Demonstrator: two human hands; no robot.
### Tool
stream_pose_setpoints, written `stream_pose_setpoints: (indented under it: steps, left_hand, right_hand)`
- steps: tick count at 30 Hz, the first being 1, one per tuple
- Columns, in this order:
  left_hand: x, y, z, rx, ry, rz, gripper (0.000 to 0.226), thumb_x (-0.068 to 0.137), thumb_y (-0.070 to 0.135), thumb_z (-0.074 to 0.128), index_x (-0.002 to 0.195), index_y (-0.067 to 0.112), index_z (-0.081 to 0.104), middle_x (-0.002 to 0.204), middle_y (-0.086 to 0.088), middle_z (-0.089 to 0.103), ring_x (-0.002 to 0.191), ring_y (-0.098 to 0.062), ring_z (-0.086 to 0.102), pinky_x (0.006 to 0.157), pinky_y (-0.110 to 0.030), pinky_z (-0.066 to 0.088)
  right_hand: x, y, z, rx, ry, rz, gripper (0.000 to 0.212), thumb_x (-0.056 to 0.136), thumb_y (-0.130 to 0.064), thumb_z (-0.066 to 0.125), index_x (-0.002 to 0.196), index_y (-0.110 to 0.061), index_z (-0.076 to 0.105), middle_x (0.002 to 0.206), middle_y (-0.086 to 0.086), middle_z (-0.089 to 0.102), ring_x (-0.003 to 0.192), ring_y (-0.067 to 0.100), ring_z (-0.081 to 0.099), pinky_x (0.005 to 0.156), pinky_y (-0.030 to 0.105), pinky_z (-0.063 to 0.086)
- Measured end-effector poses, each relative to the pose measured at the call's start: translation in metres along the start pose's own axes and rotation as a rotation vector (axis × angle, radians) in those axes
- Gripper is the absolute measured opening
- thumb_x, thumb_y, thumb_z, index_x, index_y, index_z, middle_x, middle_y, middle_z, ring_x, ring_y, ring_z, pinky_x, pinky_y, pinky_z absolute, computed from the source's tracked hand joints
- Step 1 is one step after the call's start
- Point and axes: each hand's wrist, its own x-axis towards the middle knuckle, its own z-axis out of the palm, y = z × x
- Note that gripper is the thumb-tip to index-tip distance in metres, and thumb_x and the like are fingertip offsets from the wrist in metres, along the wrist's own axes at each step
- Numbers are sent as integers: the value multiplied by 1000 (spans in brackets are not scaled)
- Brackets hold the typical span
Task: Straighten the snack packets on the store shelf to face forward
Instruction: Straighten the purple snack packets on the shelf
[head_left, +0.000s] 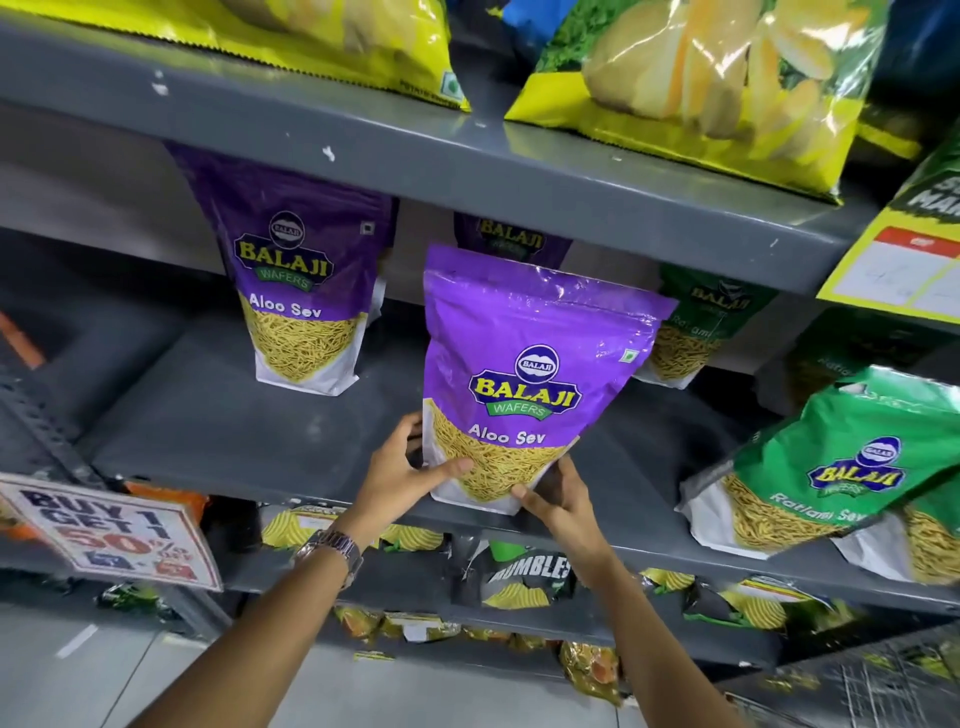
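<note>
A purple Aloo Sev packet (524, 364) stands upright at the front edge of the grey middle shelf (249, 426), its label facing me. My left hand (400, 475) grips its lower left corner, thumb across the front. My right hand (558, 493) holds its lower right corner. A second purple Aloo Sev packet (298, 280) stands further back on the left, facing forward. A third purple packet (511, 241) is mostly hidden behind the held one. Green Ratlami Sev packets stand at the back (706, 322) and lean at the right front (831, 467).
Yellow chip bags (701, 78) lie on the shelf above. A "Buy 1 Get 1" sign (111, 530) hangs at the lower left edge. A yellow price tag (904, 249) sticks out at the right. Black and yellow packets (519, 577) fill the shelf below.
</note>
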Motion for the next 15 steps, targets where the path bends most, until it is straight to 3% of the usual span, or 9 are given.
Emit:
stream_pose_setpoints:
  steps: [3, 7, 15]
  left_hand:
    - [-4, -1, 1, 0, 8, 3, 95, 40, 72, 77, 120, 29, 51, 118, 8, 64, 110, -10, 60, 94, -29, 49]
    - [-8, 1, 2, -9, 13, 0, 93, 39, 72, 77, 119, 31, 50, 116, 9, 64, 108, -7, 60, 87, -19, 49]
    - [-10, -4, 5, 3, 31, -13, 97, 44, 69, 77, 127, 28, 45, 124, 3, 63, 114, -13, 58, 98, -36, 50]
  right_hand:
    - [-5, -1, 0, 21, -19, 6, 53, 84, -4, 64, 131, -15, 42, 124, 8, 62, 113, 15, 61, 85, 22, 52]
    - [-6, -1, -1, 27, -28, 8, 52, 85, -6, 65, 130, -16, 42, 125, 7, 62, 114, 16, 60, 86, 24, 53]
    - [-4, 3, -3, 60, -65, -10, 48, 85, -8, 64, 127, -18, 44, 122, 5, 63, 113, 15, 61, 89, 26, 53]
